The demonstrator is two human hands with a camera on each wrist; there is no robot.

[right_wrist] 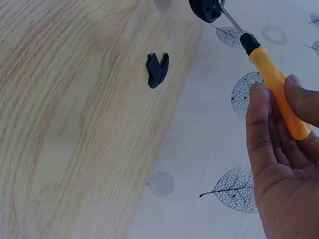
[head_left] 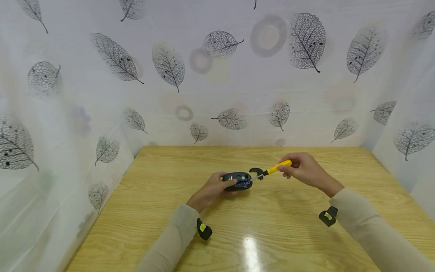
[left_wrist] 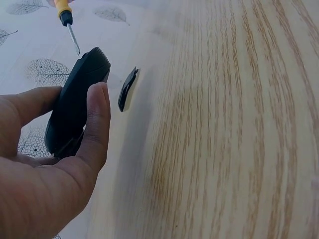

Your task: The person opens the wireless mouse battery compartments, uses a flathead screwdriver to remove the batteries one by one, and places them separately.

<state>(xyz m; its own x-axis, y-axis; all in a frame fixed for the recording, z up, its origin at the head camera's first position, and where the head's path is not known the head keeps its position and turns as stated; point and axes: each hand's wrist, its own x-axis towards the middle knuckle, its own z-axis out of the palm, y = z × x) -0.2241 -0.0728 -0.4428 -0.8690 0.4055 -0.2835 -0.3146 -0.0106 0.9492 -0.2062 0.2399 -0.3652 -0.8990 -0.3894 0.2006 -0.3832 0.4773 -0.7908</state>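
Note:
A black oval computer mouse is held by my left hand, its underside up and a recess with bluish parts exposed at the right end. In the left wrist view, thumb and fingers grip opposite sides of the mouse. My right hand pinches the yellow handle of a screwdriver between thumb and fingers. Its thin metal shaft points left, with the tip at the open end of the mouse. In the right wrist view, the screwdriver slants up toward the mouse.
A curved black cover piece lies on the wooden table, just beyond the screwdriver shaft. White sheeting with a leaf print rises behind the table and along both sides. A small black camera is strapped at each wrist.

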